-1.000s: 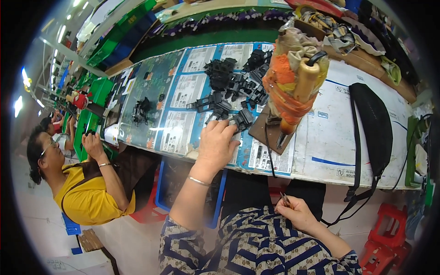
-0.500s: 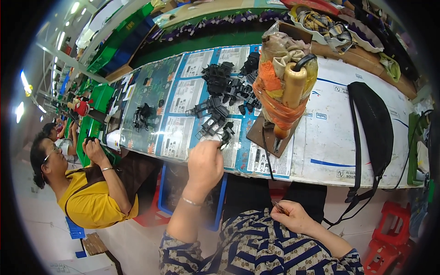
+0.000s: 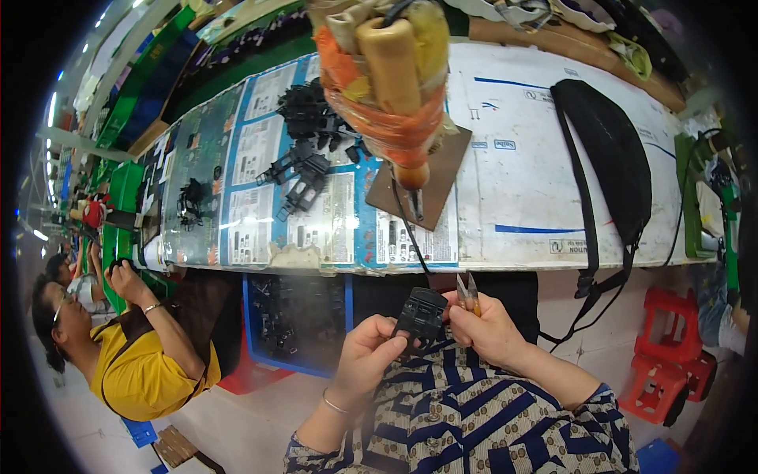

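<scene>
1. While the black plastic part (image 3: 421, 314) is held in front of the person's lap, just below the near edge of the workbench (image 3: 545, 197), it sits between both hands, so one piece is in work and none of the finishing on it can be judged complete.
2. Left hand (image 3: 371, 355): fingers curled under and around the lower left side of the part, gripping it.
3. Right hand (image 3: 489, 332): closed around a small pair of snips (image 3: 467, 291), whose two pointed blades stand slightly apart and point upward, just beside the part's right edge. Whether the blades touch the part cannot be told.
4. Judged stage: the trimming of this piece appears to be beginning or under way; no cut-off scrap is visible.
5. Work left, as judged: a heap of similar black parts (image 3: 312, 118) lies on the bench, well apart from the hands, with a few separate ones (image 3: 304, 178) nearer the printed sheets.
6. Possible finished stock: a blue crate (image 3: 296, 320) under the bench holds dark pieces; whether these are done is unclear.
7. Surroundings: a tape-wrapped tool on a stand (image 3: 395, 95) rises above the bench, a black bag (image 3: 608, 150) lies to the right, and a co-worker in a yellow top (image 3: 142, 371) sits to the left.
</scene>
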`<state>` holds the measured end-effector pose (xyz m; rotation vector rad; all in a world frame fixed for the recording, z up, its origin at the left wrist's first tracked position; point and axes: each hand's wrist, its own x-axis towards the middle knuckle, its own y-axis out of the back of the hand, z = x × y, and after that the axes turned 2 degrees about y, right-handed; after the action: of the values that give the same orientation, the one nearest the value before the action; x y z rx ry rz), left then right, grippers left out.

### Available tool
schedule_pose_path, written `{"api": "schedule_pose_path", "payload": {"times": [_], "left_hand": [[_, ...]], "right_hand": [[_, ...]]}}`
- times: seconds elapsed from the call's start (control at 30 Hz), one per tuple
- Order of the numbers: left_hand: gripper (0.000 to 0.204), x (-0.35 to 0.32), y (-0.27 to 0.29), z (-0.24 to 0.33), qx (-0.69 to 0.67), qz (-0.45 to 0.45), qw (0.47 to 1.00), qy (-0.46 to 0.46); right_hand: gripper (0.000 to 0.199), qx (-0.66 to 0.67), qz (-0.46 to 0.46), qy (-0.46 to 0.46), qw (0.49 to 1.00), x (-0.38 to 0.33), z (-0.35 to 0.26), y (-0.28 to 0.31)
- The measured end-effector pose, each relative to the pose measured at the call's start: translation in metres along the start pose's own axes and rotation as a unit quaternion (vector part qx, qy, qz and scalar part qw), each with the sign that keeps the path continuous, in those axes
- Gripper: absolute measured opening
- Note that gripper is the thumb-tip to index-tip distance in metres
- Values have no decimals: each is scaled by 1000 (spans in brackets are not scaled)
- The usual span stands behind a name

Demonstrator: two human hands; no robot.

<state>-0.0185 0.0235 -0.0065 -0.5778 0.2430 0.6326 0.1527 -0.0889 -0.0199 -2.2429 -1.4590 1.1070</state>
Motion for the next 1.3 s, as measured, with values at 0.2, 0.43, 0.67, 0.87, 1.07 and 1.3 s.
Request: {"api": "schedule_pose_path", "payload": {"times": [0.2,0.43,0.67,0.87,1.07,1.3], "left_hand": [[5,0,-8,-5,51,-38,998,-2],[25,0,-14,-7,9,-66,998,1],[44,3,-15,-6,2,-73,996,45],[35,3,-16,-8,-67,-42,995,65],[37,1,-20,-16,-125,-17,990,65],[39,-3,-14,-28,-168,-26,984,61]], "right_hand": [[15,21,-10,12,1000,-4,5,7],[14,-63,-9,34,997,-6,2,8],[17,-103,-17,12,994,-6,0,9],[16,-70,-61,-17,996,-9,0,12],[10,-167,-48,-17,985,-9,-1,6],[3,-114,-106,-16,988,-8,-8,-1]]}}
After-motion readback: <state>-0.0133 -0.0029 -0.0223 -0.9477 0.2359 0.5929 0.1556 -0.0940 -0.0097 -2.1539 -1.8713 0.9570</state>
